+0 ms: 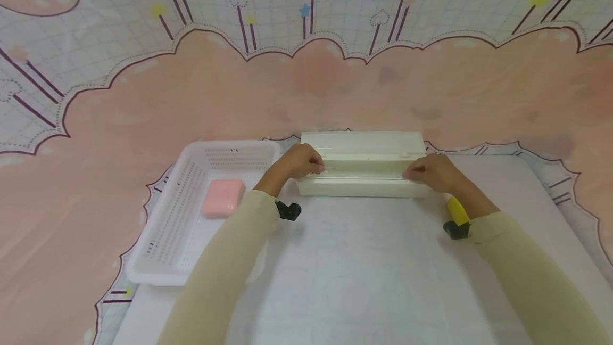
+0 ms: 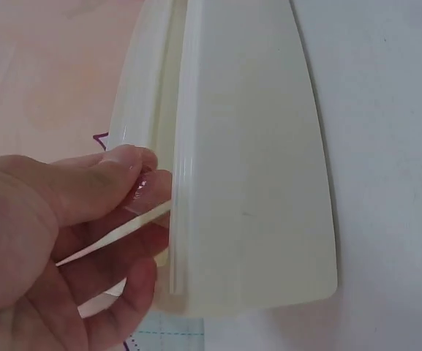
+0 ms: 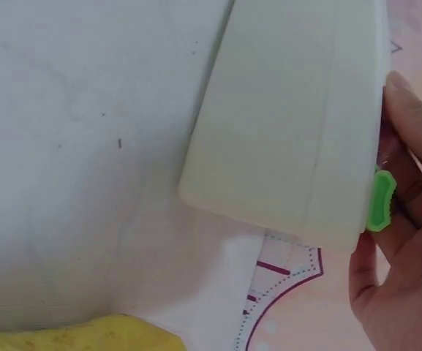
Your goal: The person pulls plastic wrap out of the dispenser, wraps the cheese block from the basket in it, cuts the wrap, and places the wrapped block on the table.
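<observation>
A long off-white cling film dispenser (image 1: 362, 188) lies at the back of the table with its lid (image 1: 362, 142) raised. My left hand (image 1: 300, 161) is at its left end. Thumb and fingertip pinch a clear strip of cling film (image 2: 139, 194) there, beside the slot. At the other end my right hand (image 1: 432, 171) pinches the film's edge between thumb and fingers, largely hidden behind the dispenser in the right wrist view. A green slider cutter (image 3: 381, 201) sticks out of the dispenser's end, close by the right fingers.
To the left stands a white perforated basket (image 1: 158, 228) with a pink rounded block (image 1: 223, 198) in it. A yellow banana (image 1: 457, 211) lies beneath the right wrist, partly hidden. The white table (image 1: 364, 270) ends against a patterned cloth (image 1: 239, 100) behind.
</observation>
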Motion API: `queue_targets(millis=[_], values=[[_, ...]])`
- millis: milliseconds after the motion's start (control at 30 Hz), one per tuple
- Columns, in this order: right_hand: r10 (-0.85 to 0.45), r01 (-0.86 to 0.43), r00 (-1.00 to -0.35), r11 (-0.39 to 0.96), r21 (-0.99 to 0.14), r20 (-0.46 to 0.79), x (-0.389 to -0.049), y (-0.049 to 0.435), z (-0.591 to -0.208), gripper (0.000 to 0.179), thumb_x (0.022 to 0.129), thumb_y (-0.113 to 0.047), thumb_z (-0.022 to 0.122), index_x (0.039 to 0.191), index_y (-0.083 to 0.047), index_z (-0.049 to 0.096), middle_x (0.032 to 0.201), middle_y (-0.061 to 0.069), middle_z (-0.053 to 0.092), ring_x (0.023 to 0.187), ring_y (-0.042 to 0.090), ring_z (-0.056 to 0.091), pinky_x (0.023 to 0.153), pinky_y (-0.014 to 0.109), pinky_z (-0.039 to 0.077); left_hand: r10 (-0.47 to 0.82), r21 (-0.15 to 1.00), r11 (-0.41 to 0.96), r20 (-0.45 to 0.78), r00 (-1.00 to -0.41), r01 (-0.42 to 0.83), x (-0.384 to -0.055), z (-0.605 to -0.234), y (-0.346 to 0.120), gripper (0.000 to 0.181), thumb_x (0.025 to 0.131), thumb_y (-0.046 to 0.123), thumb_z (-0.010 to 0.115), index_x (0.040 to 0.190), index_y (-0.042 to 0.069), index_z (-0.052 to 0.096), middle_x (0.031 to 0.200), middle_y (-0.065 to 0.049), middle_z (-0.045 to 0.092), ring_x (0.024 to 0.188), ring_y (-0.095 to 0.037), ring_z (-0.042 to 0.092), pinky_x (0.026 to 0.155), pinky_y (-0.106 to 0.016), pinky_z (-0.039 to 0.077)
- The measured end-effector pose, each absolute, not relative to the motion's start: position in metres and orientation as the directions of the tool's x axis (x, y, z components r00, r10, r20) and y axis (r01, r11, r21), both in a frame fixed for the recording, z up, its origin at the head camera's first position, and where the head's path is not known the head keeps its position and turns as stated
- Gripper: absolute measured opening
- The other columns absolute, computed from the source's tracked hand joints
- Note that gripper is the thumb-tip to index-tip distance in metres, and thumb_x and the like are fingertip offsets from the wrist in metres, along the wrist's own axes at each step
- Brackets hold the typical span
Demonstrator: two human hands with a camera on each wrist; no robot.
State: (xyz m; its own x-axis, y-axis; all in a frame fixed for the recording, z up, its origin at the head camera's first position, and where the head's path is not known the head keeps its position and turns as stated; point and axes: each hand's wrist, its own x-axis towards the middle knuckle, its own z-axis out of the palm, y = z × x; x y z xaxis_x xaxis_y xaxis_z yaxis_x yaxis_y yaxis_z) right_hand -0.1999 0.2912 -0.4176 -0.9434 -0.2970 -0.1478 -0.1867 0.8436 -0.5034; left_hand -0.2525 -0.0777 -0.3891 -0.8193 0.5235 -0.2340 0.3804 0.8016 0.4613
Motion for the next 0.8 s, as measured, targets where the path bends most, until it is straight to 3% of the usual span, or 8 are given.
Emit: queue_targets(millis=[133,333,467,600,800], values=[[-0.316,-0.293,-0.948,0.829,-0.477,0.033,-0.196,0.291,-0.422,0.021,0.099,-0.024,0.068,0.107,-0.007,0.078,0.104,0.011,0.077,0.1,0.032,0.068,0.088,0.05,0.054,0.569,0.457,0.772,-0.189,-0.8,0.442,-0.25,-0.387,-0.081,0.015,0.1,0.016,0.066,0.105,0.011,0.079,0.098,-0.001,0.075,0.089,-0.017,0.062,0.086,-0.034,0.053],[-0.387,-0.462,-0.881,0.83,-0.313,0.273,-0.186,0.293,-0.424,0.017,0.097,-0.018,0.07,0.103,-0.006,0.078,0.097,0.01,0.079,0.093,0.032,0.074,0.085,0.05,0.058,0.637,0.428,0.714,-0.067,-0.768,0.555,-0.244,-0.381,-0.09,0.02,0.1,0.017,0.065,0.113,0.008,0.078,0.104,-0.003,0.078,0.095,-0.018,0.071,0.088,-0.035,0.056],[-0.376,-0.512,-0.833,0.803,-0.305,0.406,-0.178,0.295,-0.419,0.012,0.09,-0.012,0.076,0.1,-0.006,0.079,0.09,0.008,0.079,0.082,0.027,0.074,0.074,0.043,0.06,0.645,0.398,0.694,0.025,-0.763,0.6,-0.234,-0.372,-0.095,0.021,0.1,0.017,0.065,0.114,0.007,0.078,0.109,-0.004,0.078,0.102,-0.02,0.072,0.093,-0.035,0.056],[-0.361,-0.53,-0.816,0.779,-0.334,0.452,-0.172,0.295,-0.407,0.011,0.086,-0.007,0.079,0.097,-0.006,0.079,0.083,0.005,0.077,0.072,0.019,0.07,0.065,0.036,0.058,0.648,0.374,0.678,0.102,-0.755,0.633,-0.223,-0.364,-0.097,0.02,0.1,0.015,0.066,0.114,0.006,0.077,0.111,-0.006,0.078,0.104,-0.023,0.073,0.094,-0.036,0.056],[-0.296,-0.471,-0.849,0.798,-0.375,0.437,-0.166,0.292,-0.391,0.012,0.089,-0.009,0.076,0.1,-0.004,0.079,0.085,0.008,0.077,0.075,0.022,0.071,0.071,0.035,0.06,0.61,0.336,0.681,0.232,-0.758,0.651,-0.214,-0.354,-0.093,0.018,0.099,0.015,0.067,0.11,0.007,0.078,0.103,-0.006,0.078,0.097,-0.023,0.072,0.092,-0.036,0.056]])
